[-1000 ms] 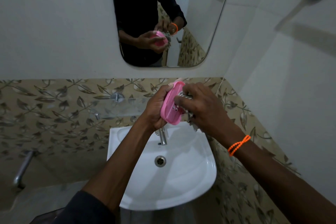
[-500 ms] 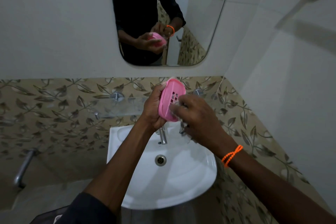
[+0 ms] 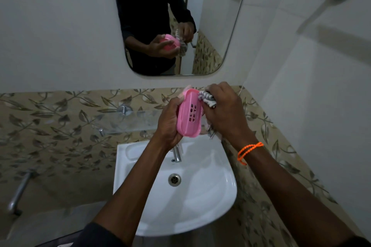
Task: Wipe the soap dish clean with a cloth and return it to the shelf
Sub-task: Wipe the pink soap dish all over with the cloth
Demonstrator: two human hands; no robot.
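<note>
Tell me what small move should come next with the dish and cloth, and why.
Probably draw the cloth down along the dish. The right hand presses the bunched cloth against the dish's top end only, while the left hand grips the dish upright over the sink, so the slotted middle and lower end look unwiped in this stroke.

White basin (image 3: 210, 202), chrome tap (image 3: 177, 154), rounded mirror (image 3: 216, 16), leaf-patterned tile band (image 3: 60, 118), dim light
</note>
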